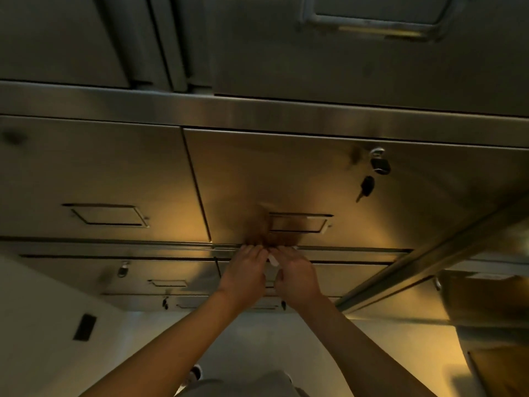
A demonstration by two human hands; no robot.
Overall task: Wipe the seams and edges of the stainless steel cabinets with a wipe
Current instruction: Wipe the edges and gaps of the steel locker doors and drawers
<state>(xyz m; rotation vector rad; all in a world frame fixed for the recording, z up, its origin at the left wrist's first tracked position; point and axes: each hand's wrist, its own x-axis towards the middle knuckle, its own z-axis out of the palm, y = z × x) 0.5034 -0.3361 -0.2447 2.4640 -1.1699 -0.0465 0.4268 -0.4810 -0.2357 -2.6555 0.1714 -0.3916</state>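
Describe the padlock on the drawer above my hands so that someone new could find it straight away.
Start at the wide steel ledge that crosses the cabinets, and drop to the drawer right of the vertical seam. The padlock hangs in that drawer's upper right corner. Unlike the other padlock lower left, it has a black key dangling just below it.

Dim here, everything in a murky grey-green. The one warm spot is an amber glow on the cabinet door right above my hands, fading out to both sides of it. My hands throw a dark, smeary reflection onto the steel just above them. The padlock up and right of the glow is soft, and the recessed handle far above it is blurred. Straight seams bow near the edges; the wide lens bends them. My forearms below sit in shade.
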